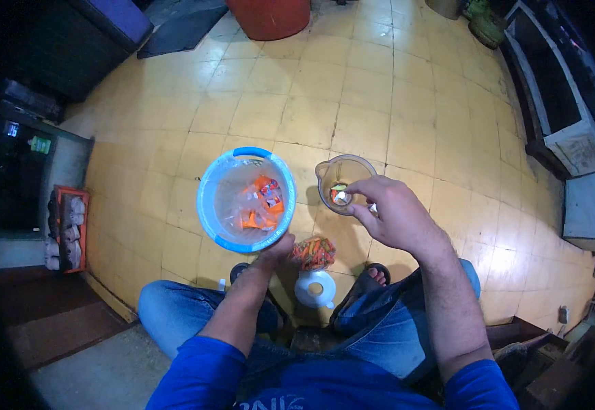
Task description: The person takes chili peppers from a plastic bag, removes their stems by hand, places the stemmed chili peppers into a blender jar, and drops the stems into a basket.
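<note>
My right hand (396,212) is over the rim of a clear blender jug (347,164), thumb and index finger apart. A white piece and bits of orange and green lie in the jug's bottom. A small pale spot shows by the curled fingers; I cannot make out what it is. My left hand (282,250) is under the near right rim of a light-blue bucket (209,227), its fingers hidden. Inside the bucket is clear plastic with orange packaging (263,201). Beside that hand is a clear bag of red and green chillies (314,253).
A white lid with a central hole (304,290) lies between my sandalled feet. A red tub (270,17) stands at the far side of the yellow tiled floor. An orange shoe rack (84,229) is at left, a white cabinet frame (557,133) at right.
</note>
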Tool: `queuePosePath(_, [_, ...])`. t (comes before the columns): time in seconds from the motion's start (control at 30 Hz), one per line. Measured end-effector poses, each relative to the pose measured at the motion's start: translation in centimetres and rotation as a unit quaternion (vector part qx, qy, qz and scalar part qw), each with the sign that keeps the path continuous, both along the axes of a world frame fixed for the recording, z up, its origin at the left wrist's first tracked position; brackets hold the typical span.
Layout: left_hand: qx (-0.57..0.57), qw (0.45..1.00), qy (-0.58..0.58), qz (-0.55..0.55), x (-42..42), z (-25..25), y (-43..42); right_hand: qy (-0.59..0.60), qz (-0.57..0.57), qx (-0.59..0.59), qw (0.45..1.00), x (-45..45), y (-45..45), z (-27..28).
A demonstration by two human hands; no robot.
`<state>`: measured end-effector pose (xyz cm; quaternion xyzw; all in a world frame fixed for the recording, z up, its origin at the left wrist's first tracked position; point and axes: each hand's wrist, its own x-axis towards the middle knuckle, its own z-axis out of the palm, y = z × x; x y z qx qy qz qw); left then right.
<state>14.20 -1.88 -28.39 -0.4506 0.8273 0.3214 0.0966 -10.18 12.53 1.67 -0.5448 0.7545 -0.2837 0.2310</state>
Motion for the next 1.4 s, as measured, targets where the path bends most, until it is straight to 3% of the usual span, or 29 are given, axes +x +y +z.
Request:
queuePosePath(0.03, [-0.003,1.0,-0.002,0.0,0.2,0.4,-0.4,-0.001,0.003,-0.006,1.0,0.0,-0.1,-0.1])
queuePosePath(0.07, [0.016,0.981,-0.123,-0.147,0.8,0.0,-1.1,-0.004,0.006,-0.013,1.0,0.1,-0.2,-0.1])
queuePosePath(0.1, [0.035,0.926,-0.241,-0.288,1.4,-0.2,-1.8,-0.007,0.006,-0.018,1.0,0.2,-0.3,-0.1])
queuePosePath(0.23, [-0.049,0.961,-0.122,-0.244,5.2,-1.8,-0.7,-0.003,0.031,-0.048,0.998,1.0,-0.6,0.5])
queuePosePath(0.3, [-0.065,0.986,-0.012,-0.156,6.2,-1.7,0.2,0.003,0.035,-0.057,0.998,1.3,-0.5,0.7])
queuePosePath(0.43, [0.07,0.969,-0.119,-0.203,4.3,-1.4,-0.4,-0.006,0.041,-0.045,0.998,1.1,0.1,0.6])
queuePosePath(0.53, [-0.052,0.981,-0.069,-0.174,5.0,-6.5,0.0,-0.001,0.034,-0.019,0.999,1.1,0.2,0.3])
queuePosePath(0.6, [-0.15,0.973,0.084,-0.154,4.7,-5.8,0.5,0.004,0.027,-0.004,1.0,1.0,0.0,0.1])
queuePosePath(0.67, [-0.202,0.958,0.155,-0.134,5.2,-5.4,0.3,-0.001,0.035,-0.027,0.999,1.1,-0.4,-0.1])
queuePosePath(0.77, [-0.241,0.948,0.121,-0.172,6.2,-5.4,-0.2,-0.014,0.034,-0.025,0.999,1.4,-1.1,-0.7])
queuePosePath(0.83, [-0.116,0.963,0.079,-0.231,7.6,-5.0,-0.4,-0.007,0.057,0.004,0.998,1.5,-1.7,-0.5])
queuePosePath(0.87, [-0.075,0.964,0.063,-0.249,7.7,-3.2,-0.4,0.0,0.077,0.038,0.996,1.8,-1.9,-0.5])
queuePosePath(0.93, [0.089,0.944,-0.135,-0.287,5.2,7.6,0.6,0.005,0.108,0.064,0.992,3.0,-2.2,-1.2])
queuePosePath(0.97, [0.059,0.955,-0.05,-0.287,6.1,8.4,0.3,0.016,0.138,0.093,0.986,3.7,-2.5,-1.4])
queuePosePath(1.0, [0.049,0.956,-0.052,-0.286,5.5,11.7,0.1,0.019,0.138,0.083,0.987,4.6,-2.7,-1.1])
queuePosePath(1.07, [0.073,0.98,0.093,-0.158,3.3,22.5,0.9,0.024,0.169,0.074,0.983,7.0,-2.6,-0.6])
queuePosePath(1.13, [0.054,0.982,0.144,-0.114,2.3,28.2,1.0,0.002,0.167,0.018,0.986,8.8,-2.7,-1.5])
queuePosePath(1.27, [0.011,0.956,0.287,-0.061,1.8,31.5,1.0,-0.034,0.111,-0.093,0.989,10.1,-2.6,-0.8])
queuePosePath(1.4, [0.004,0.95,0.3,-0.084,0.8,33.2,1.1,-0.012,0.083,-0.152,0.985,9.6,-2.1,0.6])
